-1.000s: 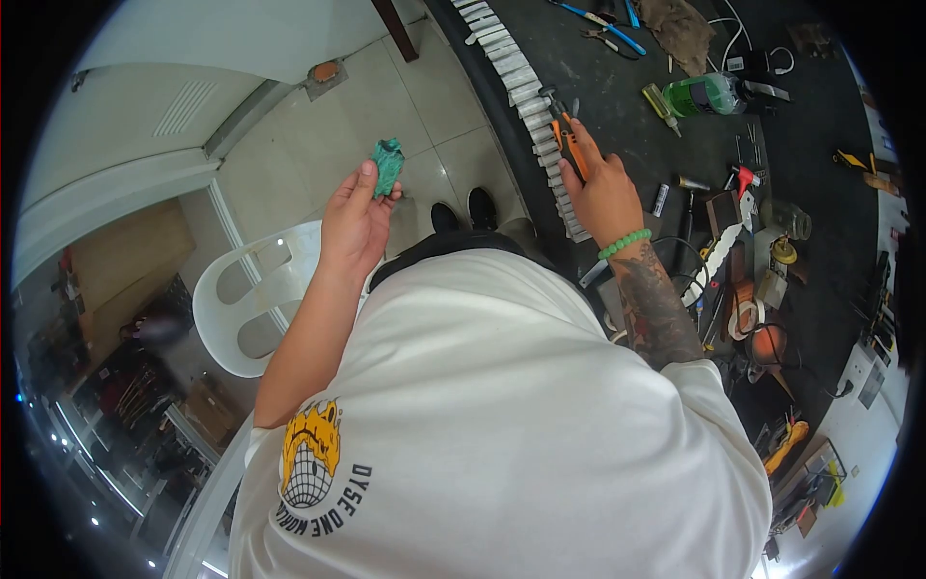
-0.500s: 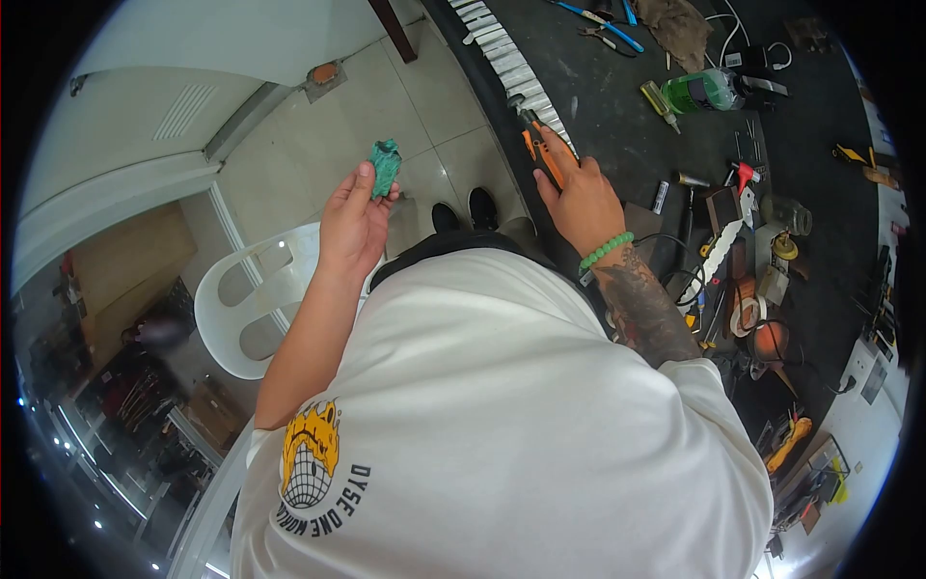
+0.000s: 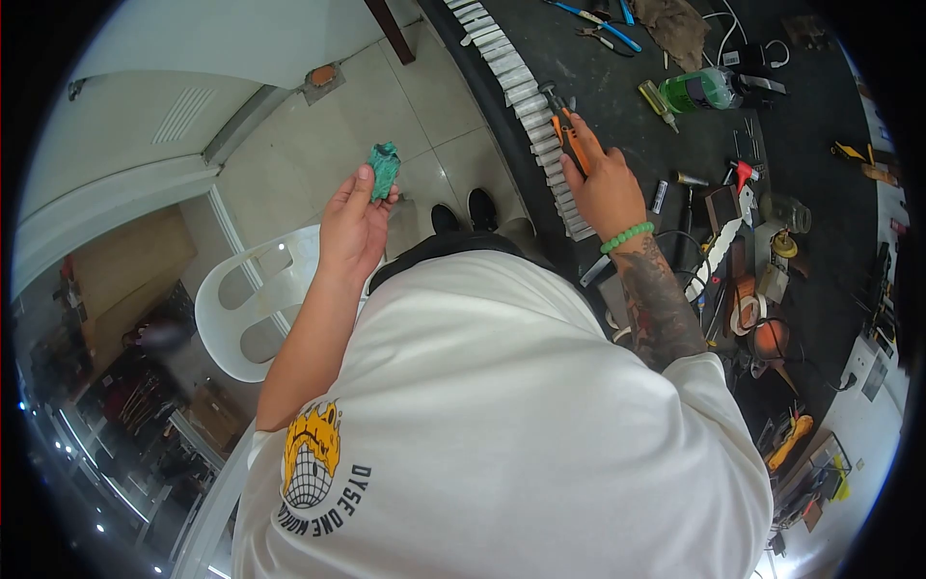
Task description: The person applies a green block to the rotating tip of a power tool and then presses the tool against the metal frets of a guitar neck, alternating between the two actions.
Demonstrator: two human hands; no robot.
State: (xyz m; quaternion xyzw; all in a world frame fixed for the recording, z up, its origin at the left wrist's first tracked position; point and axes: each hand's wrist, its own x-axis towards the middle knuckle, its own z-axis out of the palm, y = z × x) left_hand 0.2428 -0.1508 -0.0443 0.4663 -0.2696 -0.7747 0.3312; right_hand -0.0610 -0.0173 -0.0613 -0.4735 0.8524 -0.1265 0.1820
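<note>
A crumpled green piece (image 3: 384,172) is pinched between the fingers and thumb of my left hand (image 3: 357,222), above the tiled floor. On the right, my right hand (image 3: 608,191), with a green bead bracelet at the wrist, holds an orange and black tool (image 3: 571,137) over the dark bench. The tool's metal head points away from me. Beside it, a long row of silvery-white strips (image 3: 521,89) runs along the bench's near edge; its lower end shows left of my right hand.
On the dark bench (image 3: 617,92) are a green bottle (image 3: 696,90), a small yellowish bottle (image 3: 658,104), blue-handled pliers (image 3: 608,27), a brown cloth (image 3: 675,34), a glass jar (image 3: 786,214) and cables. A white chair (image 3: 227,318) stands at left.
My right hand has moved right, away from the bench edge, with the orange tool, uncovering more of the strip row. My left hand and the green piece have hardly moved.
</note>
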